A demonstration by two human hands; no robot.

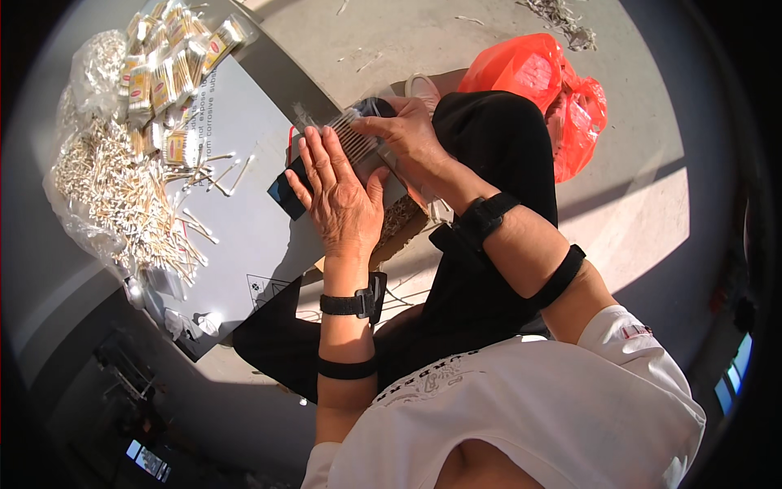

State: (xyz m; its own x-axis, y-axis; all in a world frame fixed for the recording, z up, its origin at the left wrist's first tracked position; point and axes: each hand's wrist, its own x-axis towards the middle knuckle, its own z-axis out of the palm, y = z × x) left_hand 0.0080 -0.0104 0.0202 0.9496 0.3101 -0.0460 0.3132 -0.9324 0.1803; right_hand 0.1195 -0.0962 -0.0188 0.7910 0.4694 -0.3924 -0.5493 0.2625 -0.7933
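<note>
A clear plastic packet of cotton swabs [355, 143], its sticks lined up side by side, lies at the near edge of the table between my hands. My right hand [411, 138] grips the packet's right end, thumb along the upper side; the fingers underneath are partly hidden. With fingers stretched out flat, my left hand [340, 200] rests against the packet's left side, over a dark flat piece [287, 194] at the table edge. To the left spreads a big heap of loose cotton swabs [122, 196] on clear plastic. Filled swab packets [167, 77] with yellow labels are piled beyond it.
A grey tabletop sheet [244, 106] carries a few stray swabs [232, 173]. Below my hands stands an open cardboard box [399, 236] with swabs inside. A red plastic bag [529, 73] sits on the floor beyond my knee. White scraps [208, 323] lie at the table's near-left corner.
</note>
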